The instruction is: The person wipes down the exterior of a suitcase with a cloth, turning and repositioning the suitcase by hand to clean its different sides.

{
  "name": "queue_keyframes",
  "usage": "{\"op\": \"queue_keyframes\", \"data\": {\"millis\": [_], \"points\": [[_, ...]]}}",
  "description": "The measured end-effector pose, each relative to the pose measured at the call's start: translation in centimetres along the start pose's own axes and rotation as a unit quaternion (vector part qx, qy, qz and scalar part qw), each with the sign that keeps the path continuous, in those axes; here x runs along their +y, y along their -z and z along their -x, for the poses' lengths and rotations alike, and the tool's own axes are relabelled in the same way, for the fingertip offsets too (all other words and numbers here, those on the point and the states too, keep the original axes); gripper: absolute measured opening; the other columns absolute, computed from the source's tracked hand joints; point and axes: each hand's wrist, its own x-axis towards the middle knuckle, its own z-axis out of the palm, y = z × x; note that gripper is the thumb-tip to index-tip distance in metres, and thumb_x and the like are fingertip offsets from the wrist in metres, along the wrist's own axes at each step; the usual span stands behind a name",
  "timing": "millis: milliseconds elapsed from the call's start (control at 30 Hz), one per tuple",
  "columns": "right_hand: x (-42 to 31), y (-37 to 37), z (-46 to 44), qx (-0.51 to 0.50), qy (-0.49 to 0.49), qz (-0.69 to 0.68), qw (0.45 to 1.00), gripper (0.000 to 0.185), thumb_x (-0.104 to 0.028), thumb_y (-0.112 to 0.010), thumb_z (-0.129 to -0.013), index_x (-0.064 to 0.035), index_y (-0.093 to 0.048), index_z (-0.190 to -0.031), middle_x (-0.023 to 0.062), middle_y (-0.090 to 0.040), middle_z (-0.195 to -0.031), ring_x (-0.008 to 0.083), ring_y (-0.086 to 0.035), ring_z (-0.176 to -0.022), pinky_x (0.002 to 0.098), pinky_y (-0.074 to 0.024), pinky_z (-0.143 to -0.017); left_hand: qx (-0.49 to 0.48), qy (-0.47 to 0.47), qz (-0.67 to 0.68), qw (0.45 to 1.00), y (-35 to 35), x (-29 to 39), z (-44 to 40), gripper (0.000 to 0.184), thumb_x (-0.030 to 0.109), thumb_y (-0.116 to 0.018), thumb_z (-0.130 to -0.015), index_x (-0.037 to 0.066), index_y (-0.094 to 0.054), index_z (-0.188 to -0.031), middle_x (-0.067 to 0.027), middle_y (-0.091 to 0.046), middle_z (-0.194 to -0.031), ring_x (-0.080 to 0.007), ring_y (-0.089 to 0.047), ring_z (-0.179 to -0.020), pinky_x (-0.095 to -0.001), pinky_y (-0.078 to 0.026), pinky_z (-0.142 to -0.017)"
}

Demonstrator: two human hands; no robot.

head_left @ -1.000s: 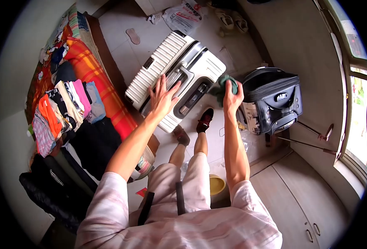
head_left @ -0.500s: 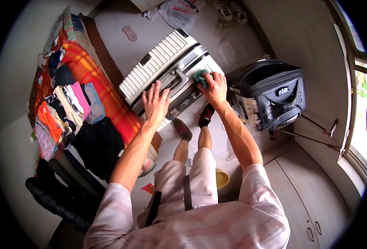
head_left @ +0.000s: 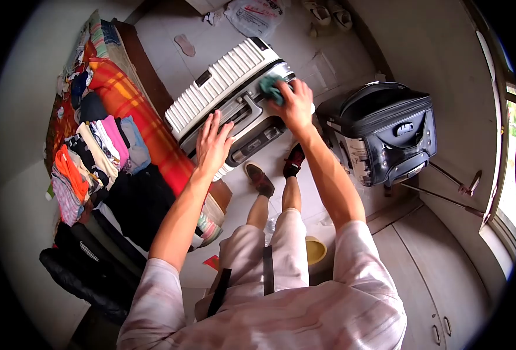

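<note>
Grey tiled floor: bed along its left edge, wall at right.
White suitcase: on the floor, beside the bed edge.
Black suitcase: by the wall.
Left hand: spread on the white suitcase, grasping nothing.
Right hand: clutching green cloth, just shifted up onto the grey frame; contact now falls there.

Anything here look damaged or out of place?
The black suitcase has pale patches on one side, as if its surface peeled. A lone pinkish sole-shaped item lies on the floor, away from the pale shoes.
</note>
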Motion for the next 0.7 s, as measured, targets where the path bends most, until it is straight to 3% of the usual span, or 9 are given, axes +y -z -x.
{"op": "queue_keyframes", "data": {"millis": [133,200,333,400,467,533,600,667,700], "points": [[2.5,4.0,6.6,-0.067,0.028,-0.009,0.997,0.047,-0.017,-0.085,-0.063,-0.0134,-0.066,-0.106,0.0118,-0.057,-0.098,0.0342,-0.058,-0.088,0.0432,-0.0502,-0.077,0.003,-0.009,-0.027,1.0,-0.5,-0.9,0.2,0.04,0.018,-0.071,-0.087,0.01,-0.062,-0.125,-0.0213,-0.037,-0.155,-0.0435,-0.039,-0.138,-0.0533,-0.036,-0.111],[2.9,6.4,6.9,-0.11,-0.072,-0.092,0.987,0.041,-0.014,-0.082,-0.068,-0.0097,-0.065,-0.105,0.0143,-0.057,-0.095,0.036,-0.06,-0.086,0.0431,-0.0522,-0.076,-0.002,-0.005,-0.034,0.999,-0.5,-1.2,0.3,0.044,0.023,-0.073,-0.085,0.011,-0.061,-0.126,-0.0186,-0.034,-0.157,-0.0409,-0.034,-0.142,-0.0619,-0.037,-0.107],[0.0,6.4,0.8,0.199,-0.152,-0.124,0.96,0.03,-0.009,-0.073,-0.073,-0.0009,-0.063,-0.101,0.017,-0.059,-0.095,0.0354,-0.062,-0.084,0.0413,-0.0519,-0.077,-0.003,-0.01,0.002,1.0,-0.5,-2.3,0.1,0.053,0.021,-0.08,-0.078,0.005,-0.057,-0.123,-0.0193,-0.037,-0.154,-0.0414,-0.037,-0.14,-0.0535,-0.039,-0.109],[-0.9,4.6,-1.5,0.236,-0.147,-0.144,0.95,0.028,-0.01,-0.071,-0.075,-0.0007,-0.064,-0.1,0.017,-0.061,-0.094,0.0336,-0.063,-0.084,0.0391,-0.0516,-0.079,-0.001,-0.012,0.018,1.0,-0.4,-2.5,-0.1,0.059,0.018,-0.085,-0.073,0.004,-0.054,-0.122,-0.02,-0.04,-0.152,-0.0422,-0.039,-0.138,-0.0487,-0.039,-0.11],[-1.5,2.6,-2.8,0.235,-0.245,-0.255,0.905,0.027,-0.01,-0.07,-0.077,-0.0011,-0.065,-0.101,0.0165,-0.063,-0.092,0.0319,-0.064,-0.084,0.0377,-0.0514,-0.081,0.023,0.092,0.124,0.988,0.9,-2.0,0.0,0.072,0.019,-0.089,-0.066,0.003,-0.05,-0.124,-0.0199,-0.044,-0.148,-0.0405,-0.044,-0.134,-0.0467,-0.041,-0.109],[-3.9,2.1,-4.8,0.257,-0.251,-0.261,0.896,0.027,-0.013,-0.07,-0.076,-0.0011,-0.066,-0.101,0.0161,-0.064,-0.094,0.0314,-0.065,-0.084,0.0365,-0.0517,-0.082,0.15,0.073,0.046,0.985,1.3,-2.1,0.5,0.084,0.02,-0.093,-0.061,0.002,-0.048,-0.129,-0.0194,-0.049,-0.142,-0.0406,-0.052,-0.123,-0.049,-0.041,-0.108],[-6.7,0.7,-6.3,0.243,-0.147,-0.203,0.937,0.03,-0.017,-0.073,-0.075,-0.004,-0.066,-0.101,0.0162,-0.063,-0.097,0.0334,-0.065,-0.086,0.0397,-0.0526,-0.081,0.134,0.092,0.148,0.975,-0.6,-3.6,2.2,0.086,0.016,-0.093,-0.061,0.002,-0.048,-0.132,-0.0199,-0.053,-0.14,-0.0406,-0.051,-0.126,-0.0474,-0.042,-0.108],[-9.1,-1.2,-6.0,0.017,-0.137,-0.129,0.982,0.034,-0.021,-0.078,-0.074,-0.0083,-0.064,-0.102,0.0155,-0.06,-0.098,0.0358,-0.063,-0.086,0.045,-0.0529,-0.079,0.145,0.088,0.158,0.973,-1.0,-3.7,2.8,0.086,0.014,-0.093,-0.06,0.002,-0.048,-0.132,-0.0194,-0.055,-0.139,-0.0397,-0.052,-0.125,-0.0467,-0.042,-0.107],[-8.8,-2.6,-4.7,-0.057,-0.045,-0.07,0.995,0.038,-0.025,-0.081,-0.071,-0.0122,-0.062,-0.102,0.0138,-0.057,-0.096,0.0363,-0.061,-0.088,0.0478,-0.0524,-0.077,0.16,0.079,0.167,0.97,-1.2,-3.8,2.7,0.086,0.011,-0.092,-0.059,0.003,-0.049,-0.133,-0.0189,-0.056,-0.138,-0.0388,-0.052,-0.125,-0.046,-0.043,-0.106]]}}
